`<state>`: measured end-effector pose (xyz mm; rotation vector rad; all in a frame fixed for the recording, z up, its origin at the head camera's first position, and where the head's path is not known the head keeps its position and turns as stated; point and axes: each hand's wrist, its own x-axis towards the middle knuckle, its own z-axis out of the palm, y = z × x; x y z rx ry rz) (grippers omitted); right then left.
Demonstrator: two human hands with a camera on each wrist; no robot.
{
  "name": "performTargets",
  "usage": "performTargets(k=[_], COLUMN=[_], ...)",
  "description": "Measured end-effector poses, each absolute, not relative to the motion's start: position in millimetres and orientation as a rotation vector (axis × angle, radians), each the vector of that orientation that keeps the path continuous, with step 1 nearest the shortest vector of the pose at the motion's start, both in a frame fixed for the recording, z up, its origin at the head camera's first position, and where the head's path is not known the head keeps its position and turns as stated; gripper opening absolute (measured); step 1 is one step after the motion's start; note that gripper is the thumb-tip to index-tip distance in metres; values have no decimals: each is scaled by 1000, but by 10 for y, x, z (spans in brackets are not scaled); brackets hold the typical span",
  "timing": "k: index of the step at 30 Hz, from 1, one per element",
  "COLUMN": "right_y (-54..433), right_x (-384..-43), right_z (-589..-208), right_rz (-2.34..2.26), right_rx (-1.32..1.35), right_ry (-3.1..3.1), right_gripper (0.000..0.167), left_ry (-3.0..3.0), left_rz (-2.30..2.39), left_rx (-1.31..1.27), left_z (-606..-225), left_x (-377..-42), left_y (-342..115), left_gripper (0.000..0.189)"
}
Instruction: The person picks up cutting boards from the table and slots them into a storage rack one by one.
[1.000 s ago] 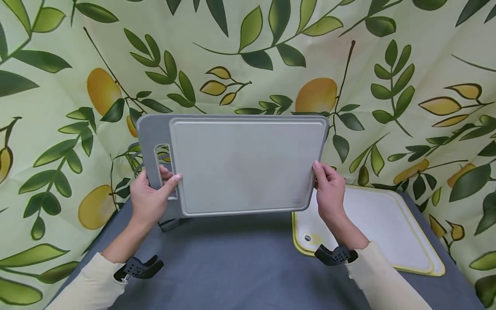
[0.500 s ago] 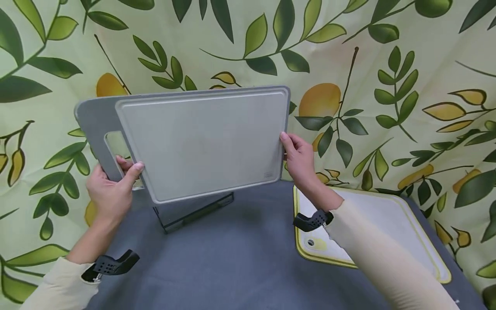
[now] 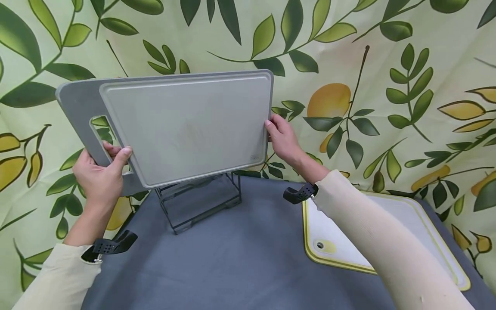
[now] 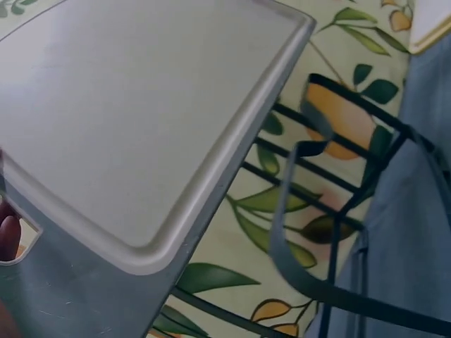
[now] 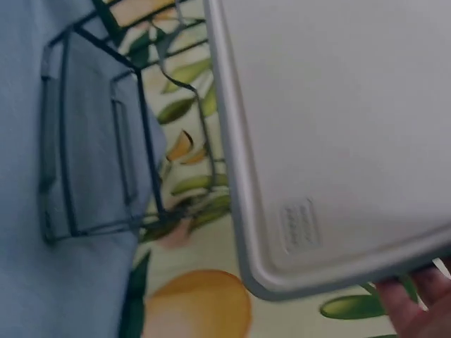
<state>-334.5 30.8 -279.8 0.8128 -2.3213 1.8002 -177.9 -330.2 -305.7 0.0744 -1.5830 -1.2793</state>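
A grey cutting board (image 3: 193, 125) with a pale inset face and a raised groove is held up, tilted, its left end lower. My left hand (image 3: 98, 176) grips its handle end, fingers through the slot and thumb on the front. At the opposite short edge, my right hand (image 3: 285, 140) pinches the board, thumb in front and fingers behind. Below and behind the board stands a dark wire rack (image 3: 209, 214), its upper part hidden by the board in the head view. The left wrist view shows the rack's bent wire dividers (image 4: 278, 239) beside the board's edge.
A white cutting board with a yellow rim (image 3: 403, 211) lies on the right of the table, partly covered by my right sleeve (image 3: 372, 232). Grey-blue cloth (image 3: 248, 254) covers the table. A leaf-and-fruit printed curtain (image 3: 333, 56) hangs close behind.
Both hands have lifted the grey board up and to the left, tilting it. More of the wire rack beneath now shows. The white board has stayed on the table.
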Motion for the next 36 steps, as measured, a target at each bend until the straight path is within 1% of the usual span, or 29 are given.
performTargets(k=[8, 16, 22, 28, 32, 36], right_y=[268, 129, 55, -9, -33, -52], right_x=[-3519, -3568, -3578, -3632, -3701, -3761], right_z=[-2593, -2429, -2311, -2203, -2177, -2178], right_rz=[1657, 1539, 1493, 1533, 1588, 1610], right_rx=[869, 799, 773, 795, 819, 843], right_ry=[-2498, -2622, -2670, -2669, -2622, -2609], right_gripper=[34, 38, 40, 38, 36, 36], left_ry=[-1588, -1643, -1595, -1633, -1675, -1734], left_rz=[-1293, -1394, -1462, -1478, -1502, -1446], left_rx=[67, 176, 173, 230, 284, 341], left_z=[-2946, -2799, -2689, -2549, -2501, -2478], left_x=[-1821, -1844, -1842, -1821, -1838, -1867], left_y=[-3402, -3473, -3506, -3532, -3544, -3571], left_gripper=[21, 19, 21, 21, 22, 22])
